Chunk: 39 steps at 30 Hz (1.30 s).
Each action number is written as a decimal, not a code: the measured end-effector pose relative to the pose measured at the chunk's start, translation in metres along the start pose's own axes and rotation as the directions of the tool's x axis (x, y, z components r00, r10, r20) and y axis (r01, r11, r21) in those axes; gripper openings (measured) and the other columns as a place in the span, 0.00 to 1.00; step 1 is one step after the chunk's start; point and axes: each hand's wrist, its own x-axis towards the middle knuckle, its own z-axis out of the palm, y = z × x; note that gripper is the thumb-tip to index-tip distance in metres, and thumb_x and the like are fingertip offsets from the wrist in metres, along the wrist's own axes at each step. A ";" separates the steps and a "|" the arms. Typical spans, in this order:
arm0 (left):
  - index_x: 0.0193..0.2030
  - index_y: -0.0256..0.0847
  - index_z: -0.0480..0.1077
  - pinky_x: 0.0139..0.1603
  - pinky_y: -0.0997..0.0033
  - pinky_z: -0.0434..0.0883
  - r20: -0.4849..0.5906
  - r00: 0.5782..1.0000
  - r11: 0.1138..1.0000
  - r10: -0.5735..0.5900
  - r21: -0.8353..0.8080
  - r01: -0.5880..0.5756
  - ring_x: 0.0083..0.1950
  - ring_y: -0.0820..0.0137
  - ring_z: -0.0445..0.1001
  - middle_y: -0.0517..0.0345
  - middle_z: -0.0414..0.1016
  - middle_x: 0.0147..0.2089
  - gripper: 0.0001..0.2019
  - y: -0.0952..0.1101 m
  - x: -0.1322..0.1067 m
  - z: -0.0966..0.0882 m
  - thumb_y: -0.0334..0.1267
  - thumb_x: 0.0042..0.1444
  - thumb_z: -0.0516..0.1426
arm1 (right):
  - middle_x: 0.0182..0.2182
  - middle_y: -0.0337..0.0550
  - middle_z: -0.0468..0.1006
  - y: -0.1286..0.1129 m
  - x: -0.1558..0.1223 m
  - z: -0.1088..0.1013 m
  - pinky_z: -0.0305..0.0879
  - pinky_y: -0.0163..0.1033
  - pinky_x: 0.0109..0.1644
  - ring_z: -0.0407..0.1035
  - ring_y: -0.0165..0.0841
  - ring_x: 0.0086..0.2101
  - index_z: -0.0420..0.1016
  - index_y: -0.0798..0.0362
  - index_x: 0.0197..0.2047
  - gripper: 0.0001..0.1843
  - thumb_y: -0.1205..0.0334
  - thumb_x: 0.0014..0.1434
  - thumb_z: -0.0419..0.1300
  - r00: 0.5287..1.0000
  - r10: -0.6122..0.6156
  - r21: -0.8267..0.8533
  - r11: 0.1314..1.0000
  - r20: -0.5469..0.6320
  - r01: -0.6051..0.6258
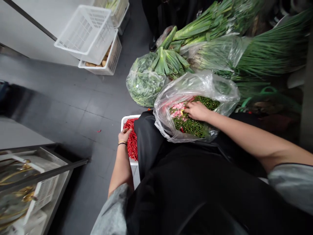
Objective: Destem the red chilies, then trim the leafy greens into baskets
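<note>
My left hand (124, 134) is over the left edge of a white basket (123, 123) filled with small red chilies (132, 143). Its thumb and fingertips are pinched together; whatever is between them is too small to make out. Inside a large clear plastic bag (162, 107) between my knees rests my right hand (197, 111), fingers curled down onto a heap of thin green stems (189, 127). A pink patterned piece (177, 110) shows beside those fingertips, with a bit of yellow and red. What the right fingers grip is hidden. My leg covers part of the basket.
Bagged leafy greens (144, 80), leeks (195, 29) and long green stalks (274, 45) lie beyond the bag. White crates (84, 31) are stacked at upper left. A metal rack (66, 168) stands at lower left. A stray chili (98, 131) lies on the floor. A person's dark shoe (153, 44) shows behind.
</note>
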 end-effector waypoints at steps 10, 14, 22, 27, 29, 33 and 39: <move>0.58 0.33 0.63 0.48 0.61 0.70 0.358 0.777 0.785 0.518 0.162 -0.597 0.48 0.54 0.74 0.41 0.76 0.46 0.40 0.163 -0.046 0.067 0.50 0.39 0.67 | 0.48 0.52 0.73 -0.004 -0.047 -0.032 0.64 0.41 0.46 0.69 0.41 0.44 0.72 0.53 0.53 0.24 0.48 0.61 0.50 0.998 -0.008 0.326 0.945 -0.070 0.030; 0.43 0.33 0.71 0.45 0.63 0.70 0.492 0.691 0.756 0.529 0.096 -0.648 0.43 0.59 0.75 0.46 0.77 0.38 0.14 0.204 -0.051 0.111 0.36 0.49 0.61 | 0.41 0.49 0.78 -0.056 -0.073 -0.029 0.63 0.37 0.37 0.73 0.39 0.38 0.73 0.50 0.51 0.24 0.46 0.62 0.49 0.929 -0.302 0.454 0.873 0.215 0.179; 0.44 0.36 0.71 0.39 0.66 0.71 0.305 0.568 0.637 0.765 -0.493 -0.593 0.41 0.66 0.75 0.58 0.73 0.34 0.10 0.280 -0.088 0.109 0.36 0.58 0.53 | 0.35 0.41 0.80 -0.029 -0.098 -0.040 0.58 0.33 0.32 0.73 0.33 0.32 0.72 0.43 0.54 0.20 0.48 0.61 0.52 0.938 -0.340 0.681 0.702 0.063 0.209; 0.45 0.35 0.72 0.45 0.64 0.72 0.295 0.656 0.719 0.695 -0.256 -0.646 0.40 0.65 0.74 0.56 0.74 0.35 0.13 0.240 -0.067 0.067 0.32 0.52 0.55 | 0.35 0.41 0.80 -0.041 -0.105 -0.041 0.60 0.33 0.32 0.73 0.33 0.32 0.75 0.46 0.50 0.19 0.51 0.59 0.55 0.905 -0.408 0.721 0.663 0.122 0.201; 0.48 0.34 0.71 0.48 0.62 0.71 0.240 0.707 0.743 0.666 -0.127 -0.657 0.41 0.64 0.74 0.54 0.75 0.38 0.17 0.217 -0.059 0.050 0.32 0.50 0.55 | 0.39 0.41 0.80 -0.034 -0.101 -0.039 0.63 0.33 0.36 0.73 0.32 0.35 0.75 0.48 0.51 0.18 0.55 0.59 0.55 0.892 -0.440 0.754 0.618 0.098 0.222; 0.60 0.35 0.62 0.58 0.54 0.65 0.065 0.632 0.631 0.772 0.034 -0.775 0.57 0.55 0.66 0.44 0.68 0.55 0.31 0.196 -0.090 0.021 0.39 0.47 0.59 | 0.43 0.47 0.77 0.004 -0.078 -0.033 0.65 0.37 0.45 0.72 0.36 0.42 0.76 0.54 0.47 0.18 0.63 0.60 0.49 0.999 -0.029 0.546 0.837 -0.028 0.040; 0.47 0.42 0.71 0.56 0.57 0.66 0.577 0.197 0.376 0.792 -0.208 -0.903 0.54 0.57 0.70 0.47 0.73 0.47 0.16 0.202 -0.171 0.062 0.42 0.52 0.59 | 0.44 0.58 0.74 0.022 -0.034 -0.015 0.65 0.41 0.36 0.73 0.42 0.36 0.76 0.59 0.42 0.15 0.60 0.59 0.53 0.974 0.197 0.087 0.974 0.111 -0.207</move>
